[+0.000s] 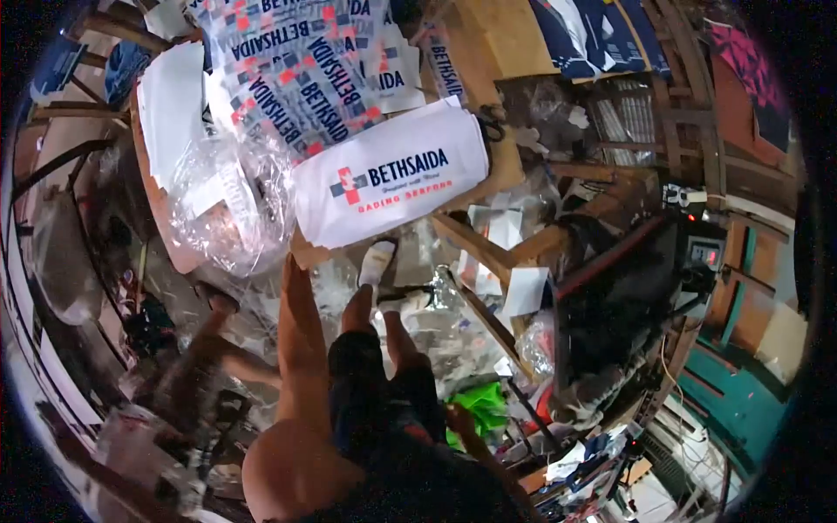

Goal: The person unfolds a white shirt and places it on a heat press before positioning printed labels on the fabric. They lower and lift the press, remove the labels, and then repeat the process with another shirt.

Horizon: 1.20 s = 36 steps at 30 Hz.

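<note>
A rolled white item printed BETHSAIDA (392,174) lies across the front of the table. My left hand (296,268) is at the table's front edge, just below the left end of the roll. Its fingers are too narrow and unclear to make out. My right hand (457,420) hangs low beside my body, near a bright green bag or cloth (482,410); its fingers are blurred. Left of the roll is a crumpled clear plastic bag (231,205). Behind it spreads BETHSAIDA-printed plastic or fabric (301,65).
White sheets (170,109) lie at the table's left. Scissors (493,125) rest beyond the roll's right end. Wooden bars (488,318) and a large dark panel (610,305) stand to the right. Another person's bare limb (248,366) shows at left. Plastic litters the floor.
</note>
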Available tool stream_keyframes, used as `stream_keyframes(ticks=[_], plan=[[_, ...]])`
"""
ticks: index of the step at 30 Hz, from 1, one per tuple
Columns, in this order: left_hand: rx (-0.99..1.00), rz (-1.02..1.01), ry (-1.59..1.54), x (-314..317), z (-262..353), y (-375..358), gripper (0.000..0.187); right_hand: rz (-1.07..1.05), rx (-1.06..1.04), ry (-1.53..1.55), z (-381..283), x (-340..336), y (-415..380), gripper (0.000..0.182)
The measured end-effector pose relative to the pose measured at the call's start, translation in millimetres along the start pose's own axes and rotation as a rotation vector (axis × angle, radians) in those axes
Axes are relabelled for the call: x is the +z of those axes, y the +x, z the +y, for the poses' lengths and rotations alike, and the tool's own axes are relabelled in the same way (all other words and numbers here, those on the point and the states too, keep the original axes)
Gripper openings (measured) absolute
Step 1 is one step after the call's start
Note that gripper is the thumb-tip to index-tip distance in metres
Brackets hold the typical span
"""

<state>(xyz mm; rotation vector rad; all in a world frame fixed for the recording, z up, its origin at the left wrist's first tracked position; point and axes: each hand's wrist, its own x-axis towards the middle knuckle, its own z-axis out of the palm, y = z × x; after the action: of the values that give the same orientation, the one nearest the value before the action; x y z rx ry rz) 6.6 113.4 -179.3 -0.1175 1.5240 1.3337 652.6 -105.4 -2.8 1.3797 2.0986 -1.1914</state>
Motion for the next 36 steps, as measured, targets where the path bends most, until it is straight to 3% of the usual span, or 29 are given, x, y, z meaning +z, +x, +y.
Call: stream_keyframes(ticks=[4,6,9,13,15,16,17,19,20,22,24,26,27,28,31,33,34,36], plan=[[0.072,0.060,0.105,-11,-16,15,0.050,-0.121,0.287,0.235,-16,18,-19,0.034],[0.110,0.101,0.166,-14,-21,13,0.049,0.016,0.097,-0.097,-29,16,-22,0.040],[0.166,0.166,0.260,-15,-28,8,0.047,-0.212,0.249,-0.026,-28,8,-10,0.042],[0.225,0.254,0.371,-14,-37,0,0.045,-0.142,0.079,-0.134,-30,-8,2,0.027],[0.256,0.288,0.414,-11,-36,-4,0.044,-0.251,0.320,0.163,-41,-18,15,0.025],[0.266,0.300,0.436,-14,-40,-2,0.043,-0.230,0.327,0.176,-49,-22,16,0.025],[0.278,0.312,0.452,-14,-40,-1,0.043,-0.029,0.284,0.500,-58,-22,14,0.025],[0.304,0.323,0.486,-13,-37,-3,0.042,0.260,-0.238,-0.118,-58,-31,23,0.026],[0.315,0.326,0.502,-13,-35,-1,0.041,0.087,0.341,0.358,-53,-3,9,0.030],[0.335,0.340,0.541,-17,-32,2,0.040,-0.080,0.386,0.492,-49,-5,19,0.033],[0.355,0.352,0.590,-21,-29,3,0.039,-0.090,0.082,-0.146,-72,-35,27,0.021],[0.381,0.369,0.628,-25,-25,6,0.038,-0.158,0.278,0.111,-89,-49,28,0.015],[0.398,0.385,0.642,-26,-24,6,0.038,-0.077,0.081,0.003,-66,-20,21,0.014],[0.413,0.393,0.651,-25,-22,8,0.038,-0.063,0.089,0.008,-68,-16,22,0.014],[0.451,0.437,0.694,-23,-21,13,0.036,0.075,0.398,0.412,-65,1,15,0.014],[0.499,0.508,0.766,-18,-15,9,0.036,0.409,0.202,-0.043,-45,27,8,0.016],[0.530,0.565,0.825,-15,-17,6,0.035,0.471,0.290,-0.393,-50,31,2,0.016],[0.609,0.726,0.970,-10,-21,-4,0.035,0.481,0.547,-0.274,-41,56,6,0.023]])
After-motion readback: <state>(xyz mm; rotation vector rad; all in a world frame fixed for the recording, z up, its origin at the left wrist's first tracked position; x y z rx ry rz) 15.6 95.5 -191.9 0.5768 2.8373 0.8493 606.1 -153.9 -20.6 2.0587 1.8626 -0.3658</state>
